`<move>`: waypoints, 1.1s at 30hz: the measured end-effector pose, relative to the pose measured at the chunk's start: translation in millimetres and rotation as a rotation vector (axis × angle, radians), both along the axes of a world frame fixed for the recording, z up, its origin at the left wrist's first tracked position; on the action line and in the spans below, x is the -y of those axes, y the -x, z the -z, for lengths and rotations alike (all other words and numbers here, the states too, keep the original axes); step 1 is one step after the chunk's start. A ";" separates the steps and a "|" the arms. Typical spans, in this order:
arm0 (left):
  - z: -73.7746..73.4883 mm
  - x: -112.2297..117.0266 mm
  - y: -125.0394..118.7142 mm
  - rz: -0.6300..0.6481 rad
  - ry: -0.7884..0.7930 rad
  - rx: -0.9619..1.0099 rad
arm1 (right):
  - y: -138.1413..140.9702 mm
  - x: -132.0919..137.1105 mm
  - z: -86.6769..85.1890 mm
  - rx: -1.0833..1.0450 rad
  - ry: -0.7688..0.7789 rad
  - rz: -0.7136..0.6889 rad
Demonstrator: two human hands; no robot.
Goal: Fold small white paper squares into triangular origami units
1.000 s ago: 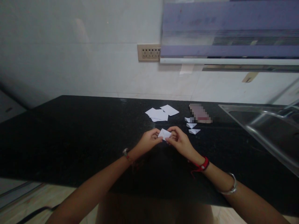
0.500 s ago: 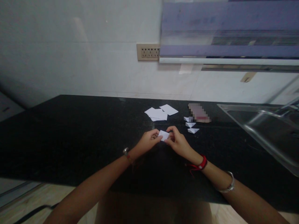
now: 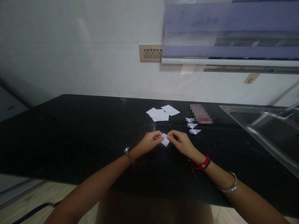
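Observation:
A small white piece of folded paper (image 3: 165, 141) is held up over the dark counter, one corner pointing down. My left hand (image 3: 150, 140) pinches its left corner between thumb and fingers. On the opposite corner, my right hand (image 3: 180, 141) has its thumb and fingers closed too. Beyond my hands lie several loose white paper sheets (image 3: 160, 114), partly overlapping. To the right of them, three folded white paper pieces (image 3: 194, 131) sit in a short column.
A blurred-out flat pinkish object (image 3: 201, 114) lies behind the folded pieces. The metal sink (image 3: 247, 124) takes up the right side of the black counter (image 3: 70, 133). On the wall behind is a socket panel (image 3: 151, 53).
The paper has turned so that a corner points down. My right hand's fingers have closed in on its right corner. The whole view has shifted slightly.

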State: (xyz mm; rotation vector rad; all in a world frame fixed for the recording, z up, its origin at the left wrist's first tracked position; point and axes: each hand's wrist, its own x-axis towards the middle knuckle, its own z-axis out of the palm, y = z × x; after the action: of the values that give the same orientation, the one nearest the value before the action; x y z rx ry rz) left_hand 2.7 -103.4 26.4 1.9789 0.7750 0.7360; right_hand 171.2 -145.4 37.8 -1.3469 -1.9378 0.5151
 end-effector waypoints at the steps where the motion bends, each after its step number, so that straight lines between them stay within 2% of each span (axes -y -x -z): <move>1: -0.4 0.4 -0.2 -0.012 0.008 0.013 | 0.9 0.8 -1.3 0.011 -0.022 0.004; 4: -1.5 1.1 -1.2 -0.055 -0.046 -0.013 | 2.9 2.3 -1.9 0.020 -0.037 -0.009; 8: 0.1 -0.7 -2.3 -0.079 -0.092 -0.005 | 2.4 2.2 2.2 -0.030 0.036 -0.044; 11: 1.7 -3.3 -2.3 -0.064 0.020 0.039 | 0.2 0.7 5.3 -0.080 0.035 -0.048; 16: 0.0 -4.3 -2.2 0.006 0.360 0.185 | -4.6 -4.3 10.8 -0.263 0.027 0.042; 20: -3.7 -2.3 -1.5 0.044 0.412 0.272 | -6.1 -7.2 14.8 -0.407 0.109 0.079; 25: -5.3 -2.3 -1.0 0.009 0.377 0.289 | -6.1 -5.7 12.8 -0.268 0.035 0.049; 33: 1.1 -2.3 -1.9 0.005 0.332 0.272 | -7.0 -0.5 7.7 0.142 -0.252 -0.009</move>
State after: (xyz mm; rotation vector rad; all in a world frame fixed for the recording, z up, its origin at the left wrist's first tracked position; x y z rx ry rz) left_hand 4.6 -101.0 25.3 1.5453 0.6787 0.7981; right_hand 178.1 -145.0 30.1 -1.2409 -2.0457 0.1747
